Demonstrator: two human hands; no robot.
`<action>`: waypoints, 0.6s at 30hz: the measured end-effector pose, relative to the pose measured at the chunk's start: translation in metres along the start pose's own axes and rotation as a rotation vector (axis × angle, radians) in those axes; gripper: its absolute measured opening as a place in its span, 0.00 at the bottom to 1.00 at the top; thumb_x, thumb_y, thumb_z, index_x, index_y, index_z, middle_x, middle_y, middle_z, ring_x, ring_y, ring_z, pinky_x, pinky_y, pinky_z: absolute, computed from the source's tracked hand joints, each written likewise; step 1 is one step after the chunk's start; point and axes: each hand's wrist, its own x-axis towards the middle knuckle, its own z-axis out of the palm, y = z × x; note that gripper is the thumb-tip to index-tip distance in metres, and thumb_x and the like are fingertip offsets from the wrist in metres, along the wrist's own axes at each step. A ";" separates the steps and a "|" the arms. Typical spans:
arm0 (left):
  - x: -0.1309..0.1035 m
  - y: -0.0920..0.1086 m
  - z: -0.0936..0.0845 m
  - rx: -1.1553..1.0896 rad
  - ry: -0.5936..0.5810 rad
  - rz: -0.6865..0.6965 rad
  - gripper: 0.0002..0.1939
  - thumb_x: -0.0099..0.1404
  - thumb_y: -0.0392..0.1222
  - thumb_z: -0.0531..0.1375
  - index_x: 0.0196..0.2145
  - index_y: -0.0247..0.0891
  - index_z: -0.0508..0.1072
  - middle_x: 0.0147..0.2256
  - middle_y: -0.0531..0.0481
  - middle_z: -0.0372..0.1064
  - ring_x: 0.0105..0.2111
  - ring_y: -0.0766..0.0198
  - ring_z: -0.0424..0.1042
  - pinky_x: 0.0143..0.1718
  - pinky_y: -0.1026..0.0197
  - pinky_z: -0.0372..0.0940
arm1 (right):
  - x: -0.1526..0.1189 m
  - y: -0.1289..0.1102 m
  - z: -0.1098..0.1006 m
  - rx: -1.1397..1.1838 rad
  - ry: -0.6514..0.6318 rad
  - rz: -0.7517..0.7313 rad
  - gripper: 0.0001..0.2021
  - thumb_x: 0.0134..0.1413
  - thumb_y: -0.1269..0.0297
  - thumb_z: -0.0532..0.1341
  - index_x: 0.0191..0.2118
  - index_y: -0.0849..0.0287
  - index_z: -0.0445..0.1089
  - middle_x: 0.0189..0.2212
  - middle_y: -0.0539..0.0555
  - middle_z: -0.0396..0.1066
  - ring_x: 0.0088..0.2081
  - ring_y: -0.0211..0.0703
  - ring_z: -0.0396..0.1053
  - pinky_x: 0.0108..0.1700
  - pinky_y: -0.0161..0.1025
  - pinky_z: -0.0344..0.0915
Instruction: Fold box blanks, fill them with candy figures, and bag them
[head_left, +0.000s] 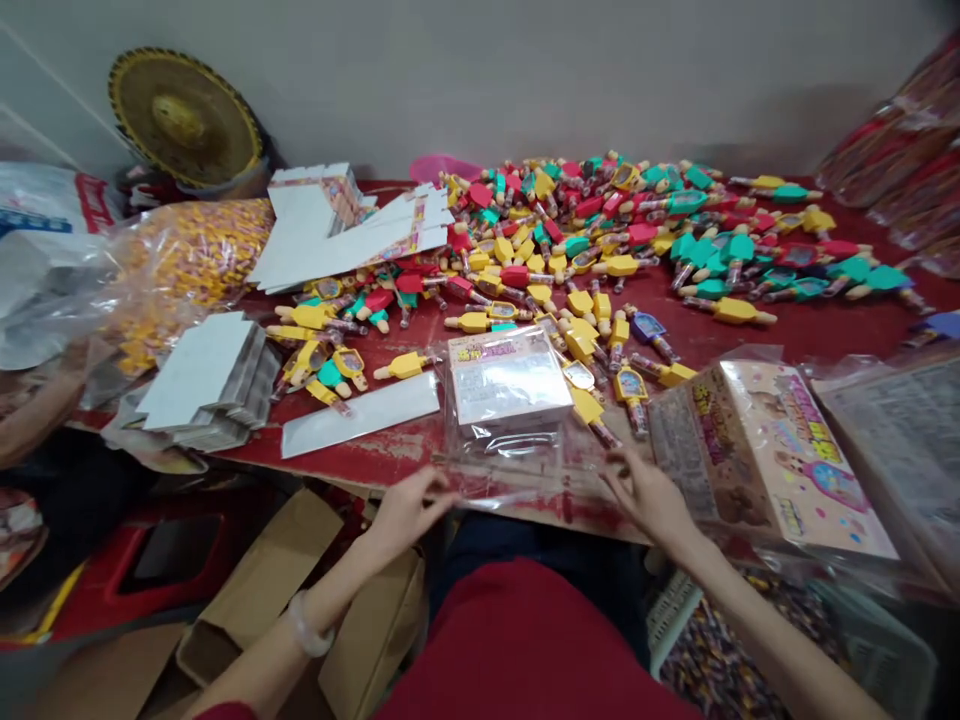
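Observation:
A printed box (508, 375) in a clear plastic bag (510, 465) lies at the table's front edge, the bag's loose end toward me. My left hand (412, 510) is at the bag's near left corner, thumb and forefinger pinched on its edge. To the right of the bag, my right hand (649, 495) hovers over the table edge with its fingers apart and nothing visible in them. A flat white strip (360, 415) lies left of the box. Yellow, red and green toy-like pieces (585, 335) are heaped behind it.
Stacked white cartons (206, 375) and a bag of orange packets (191, 260) stand left. Bagged printed boxes (810, 460) lie right. Cardboard boxes (270, 560) and a crate (877, 650) of small items are below the table. Another person's arm (41, 400) reaches in at far left.

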 end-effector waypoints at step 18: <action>0.004 -0.031 0.022 -0.302 0.058 -0.504 0.10 0.62 0.37 0.59 0.39 0.35 0.79 0.36 0.41 0.81 0.36 0.54 0.80 0.42 0.56 0.71 | 0.003 -0.007 0.014 0.136 0.325 0.352 0.24 0.65 0.51 0.54 0.57 0.62 0.71 0.33 0.60 0.76 0.32 0.52 0.73 0.37 0.43 0.66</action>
